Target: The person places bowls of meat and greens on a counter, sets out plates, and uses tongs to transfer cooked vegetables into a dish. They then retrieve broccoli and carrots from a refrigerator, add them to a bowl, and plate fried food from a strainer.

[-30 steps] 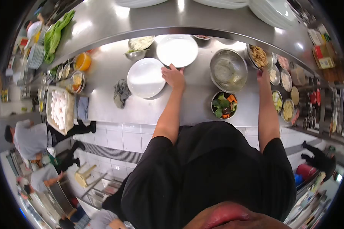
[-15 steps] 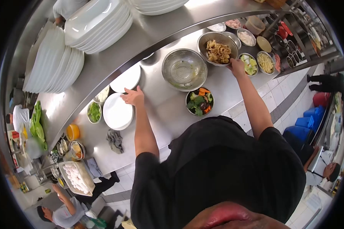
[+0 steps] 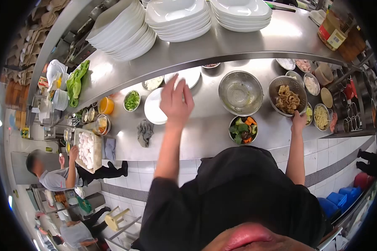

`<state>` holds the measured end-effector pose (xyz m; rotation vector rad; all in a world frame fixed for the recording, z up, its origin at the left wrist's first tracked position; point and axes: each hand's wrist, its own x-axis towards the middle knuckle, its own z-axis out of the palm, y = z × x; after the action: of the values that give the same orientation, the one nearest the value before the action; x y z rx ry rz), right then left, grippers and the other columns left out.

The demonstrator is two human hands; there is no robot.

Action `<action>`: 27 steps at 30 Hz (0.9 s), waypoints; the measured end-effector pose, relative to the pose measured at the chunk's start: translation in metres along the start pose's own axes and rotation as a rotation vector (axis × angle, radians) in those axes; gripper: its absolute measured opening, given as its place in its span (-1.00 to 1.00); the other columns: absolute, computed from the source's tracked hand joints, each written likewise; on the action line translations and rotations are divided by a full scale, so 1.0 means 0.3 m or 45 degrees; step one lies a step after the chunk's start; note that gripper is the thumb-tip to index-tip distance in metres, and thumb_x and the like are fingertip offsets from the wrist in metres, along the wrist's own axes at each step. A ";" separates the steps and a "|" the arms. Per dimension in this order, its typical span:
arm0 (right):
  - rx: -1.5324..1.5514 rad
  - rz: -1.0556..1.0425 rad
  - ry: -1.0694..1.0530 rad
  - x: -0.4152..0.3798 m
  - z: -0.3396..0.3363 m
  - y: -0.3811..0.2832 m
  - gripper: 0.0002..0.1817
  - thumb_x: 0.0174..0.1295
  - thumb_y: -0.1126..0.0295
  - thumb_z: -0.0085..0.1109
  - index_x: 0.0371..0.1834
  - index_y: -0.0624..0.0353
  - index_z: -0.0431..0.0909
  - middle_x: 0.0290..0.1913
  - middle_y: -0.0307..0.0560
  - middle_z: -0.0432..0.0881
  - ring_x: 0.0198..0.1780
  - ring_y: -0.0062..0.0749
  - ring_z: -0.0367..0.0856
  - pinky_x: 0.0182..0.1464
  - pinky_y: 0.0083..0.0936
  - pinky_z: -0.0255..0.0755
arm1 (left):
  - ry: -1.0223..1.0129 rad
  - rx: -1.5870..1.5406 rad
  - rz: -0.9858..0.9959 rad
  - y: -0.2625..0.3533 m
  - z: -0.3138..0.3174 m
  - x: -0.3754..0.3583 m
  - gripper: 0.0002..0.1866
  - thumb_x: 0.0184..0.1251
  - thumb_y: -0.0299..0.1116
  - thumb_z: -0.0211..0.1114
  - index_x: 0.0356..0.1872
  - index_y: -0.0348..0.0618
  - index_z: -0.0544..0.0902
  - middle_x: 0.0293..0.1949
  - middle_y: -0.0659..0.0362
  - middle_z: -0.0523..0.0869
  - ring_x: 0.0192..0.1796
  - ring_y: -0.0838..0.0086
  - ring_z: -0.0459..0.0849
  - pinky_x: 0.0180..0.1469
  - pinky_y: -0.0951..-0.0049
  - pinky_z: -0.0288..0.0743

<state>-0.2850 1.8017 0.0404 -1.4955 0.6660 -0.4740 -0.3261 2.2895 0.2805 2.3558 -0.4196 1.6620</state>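
My right hand (image 3: 298, 120) grips the near rim of a perforated metal colander (image 3: 296, 84) holding browned, fried-looking pieces (image 3: 287, 100). Raised over the counter, my left hand (image 3: 177, 102) is open with fingers stretched toward the shelf, holding nothing. Behind it lie a white plate (image 3: 154, 109) and a second white plate (image 3: 191, 78), both partly hidden. Left of the colander sits a larger metal strainer bowl (image 3: 241, 92) with a little residue. Just below that, a small bowl of mixed vegetables (image 3: 243, 130) contains broccoli, carrot and dark pieces.
Stacked white dishes (image 3: 178, 21) stand on the steel shelf (image 3: 222, 48) above the counter. Bowls of chopped greens (image 3: 132, 101) and pale strips (image 3: 321, 116) flank the work area. A grey cloth (image 3: 145, 133) lies left. A co-worker (image 3: 56, 175) stands by a crate of eggs (image 3: 87, 151).
My left hand has lifted from beside the white plates and now reaches higher, toward the shelf. My right hand stays on the colander's rim. The whole view has turned and shifted.
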 end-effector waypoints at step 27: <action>0.254 -0.563 -0.180 -0.195 -0.053 -0.450 -0.85 0.17 0.61 0.16 -0.18 0.32 0.49 -0.25 -0.18 0.62 -0.24 -0.59 0.51 -0.14 -0.56 0.45 | -0.094 0.576 -0.068 -0.221 -0.364 0.751 -0.63 0.44 -0.14 0.29 0.01 -0.26 0.71 -0.11 -0.04 0.78 -0.13 0.41 0.75 -0.11 0.42 0.57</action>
<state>-0.3235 1.8234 0.1817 -1.4682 0.1655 -0.7407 -0.3268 2.3663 0.5278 2.7179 0.0160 1.8008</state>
